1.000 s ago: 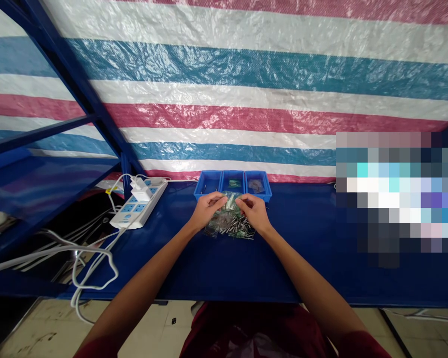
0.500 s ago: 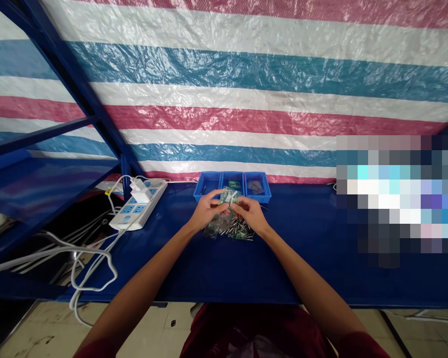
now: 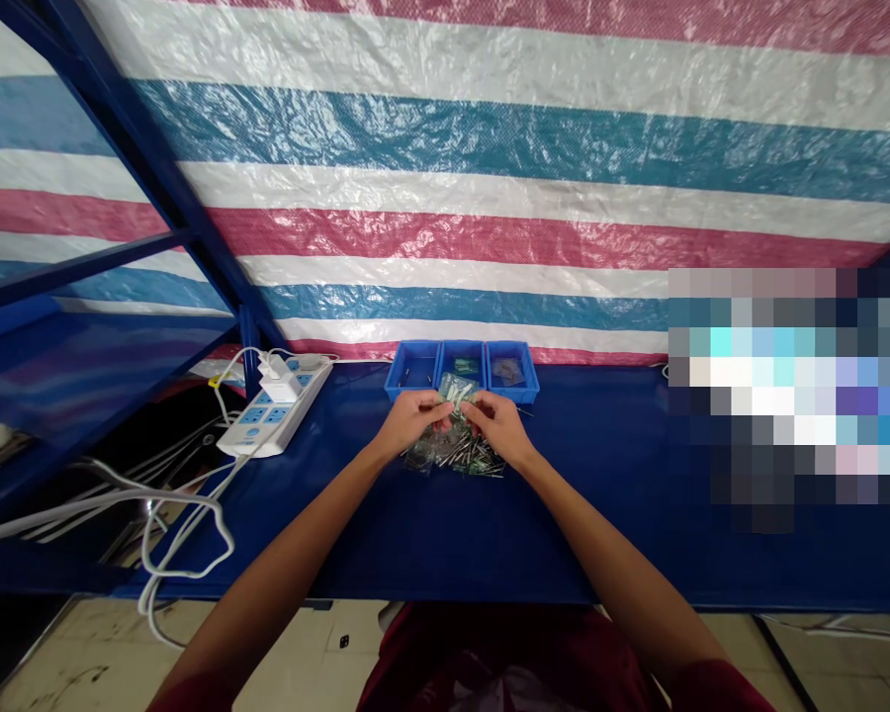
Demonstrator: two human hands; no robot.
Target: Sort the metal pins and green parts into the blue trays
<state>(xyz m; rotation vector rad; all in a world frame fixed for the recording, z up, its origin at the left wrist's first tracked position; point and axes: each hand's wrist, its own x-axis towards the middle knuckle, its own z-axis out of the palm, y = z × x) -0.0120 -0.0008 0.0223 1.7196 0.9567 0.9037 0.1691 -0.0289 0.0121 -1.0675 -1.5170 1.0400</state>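
Both my left hand (image 3: 413, 420) and my right hand (image 3: 495, 423) pinch a small clear plastic bag (image 3: 457, 387) with greenish marks, thumbs and fingers closed on its two sides. Its contents are too small to make out. Just below my hands, a pile of thin metal rods (image 3: 469, 453), like screws or bits, lies on the blue table mixed with greenish pieces and more clear plastic. Behind the bag stand three blue bins: the left bin (image 3: 415, 354) has a few thin pieces, the middle bin (image 3: 463, 350) green-marked packets, the right bin (image 3: 511, 350) greyish clear plastic.
A white power strip (image 3: 256, 435) with a plugged-in white adapter (image 3: 280, 384) lies to the left on the table (image 3: 445, 544). White cables (image 3: 219, 534) loop over the left edge. A blue metal frame (image 3: 155, 178) rises at left. Striped sheeting hangs behind. A blurred area covers the right.
The bag sits slightly lower and my fingers have drawn closer around its edges. Another small thin piece shows in the left bin. The pile looks the same.
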